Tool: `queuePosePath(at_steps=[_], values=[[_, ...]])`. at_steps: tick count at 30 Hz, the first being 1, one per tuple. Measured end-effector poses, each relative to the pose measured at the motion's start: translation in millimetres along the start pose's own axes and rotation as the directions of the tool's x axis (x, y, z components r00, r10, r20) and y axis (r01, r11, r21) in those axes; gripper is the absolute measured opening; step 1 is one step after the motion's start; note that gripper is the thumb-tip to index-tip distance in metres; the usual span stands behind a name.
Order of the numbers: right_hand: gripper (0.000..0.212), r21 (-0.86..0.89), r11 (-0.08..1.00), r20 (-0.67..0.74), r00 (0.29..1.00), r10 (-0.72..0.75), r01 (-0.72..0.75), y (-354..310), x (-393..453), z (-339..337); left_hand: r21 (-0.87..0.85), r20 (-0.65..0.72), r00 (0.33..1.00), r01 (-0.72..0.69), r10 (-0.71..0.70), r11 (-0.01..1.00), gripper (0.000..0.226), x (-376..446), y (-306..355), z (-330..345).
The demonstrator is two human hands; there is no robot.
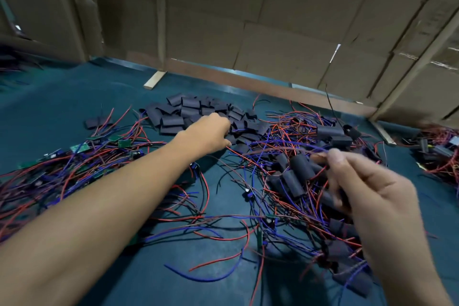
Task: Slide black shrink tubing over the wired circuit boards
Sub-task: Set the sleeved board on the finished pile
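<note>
Left hand [210,134] reaches to 12 o'clock, fingers curled into the pile of black tubing pieces [191,113] on the counter [62,102]; actual grip cannot be told. Right hand [372,189], at 3 o'clock, pinches wires [293,148] of a blurred board. Bare wired boards [79,148] lie at 9 o'clock.

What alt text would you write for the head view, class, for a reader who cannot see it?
A person's left hand reaches into a pile of black tubing pieces while the right hand pinches wires, above a teal table strewn with red and blue wired boards.
</note>
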State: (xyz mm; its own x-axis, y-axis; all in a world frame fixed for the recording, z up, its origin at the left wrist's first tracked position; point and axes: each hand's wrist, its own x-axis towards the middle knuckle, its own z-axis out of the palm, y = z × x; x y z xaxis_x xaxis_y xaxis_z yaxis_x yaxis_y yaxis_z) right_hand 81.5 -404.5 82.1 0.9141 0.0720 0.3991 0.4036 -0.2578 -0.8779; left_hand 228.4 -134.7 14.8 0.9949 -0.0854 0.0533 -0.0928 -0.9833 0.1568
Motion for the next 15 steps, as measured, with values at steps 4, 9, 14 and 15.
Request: queuePosePath(at_steps=[4, 9, 14, 15], values=[[0.02, -0.197, 0.978, -0.031, 0.997, -0.076, 0.069, 15.2, -23.7, 14.3, 0.129, -0.025, 0.998, -0.049, 0.052, 0.99, 0.029, -6.4, 6.5, -8.4], [0.026, -0.211, 0.977, -0.113, 0.993, -0.019, -0.006, 30.7, -44.3, 29.2, -0.148, -0.119, 0.986, 0.1, -0.118, 0.984, 0.035, -35.0, 1.5, -50.7], [0.017, 0.223, 0.968, -0.121, 0.983, 0.141, -0.111, 31.7, -48.0, 33.5, -0.697, -0.168, 0.959, 0.047, -0.227, 0.715, 0.024, -139.9, 8.5, -61.3], [0.015, 0.252, 0.961, -0.118, 0.982, 0.149, -0.116, 32.4, -47.6, 33.1, -0.724, -0.183, 0.96, 0.014, -0.212, 0.69, 0.025, -159.0, 15.3, -55.1]])
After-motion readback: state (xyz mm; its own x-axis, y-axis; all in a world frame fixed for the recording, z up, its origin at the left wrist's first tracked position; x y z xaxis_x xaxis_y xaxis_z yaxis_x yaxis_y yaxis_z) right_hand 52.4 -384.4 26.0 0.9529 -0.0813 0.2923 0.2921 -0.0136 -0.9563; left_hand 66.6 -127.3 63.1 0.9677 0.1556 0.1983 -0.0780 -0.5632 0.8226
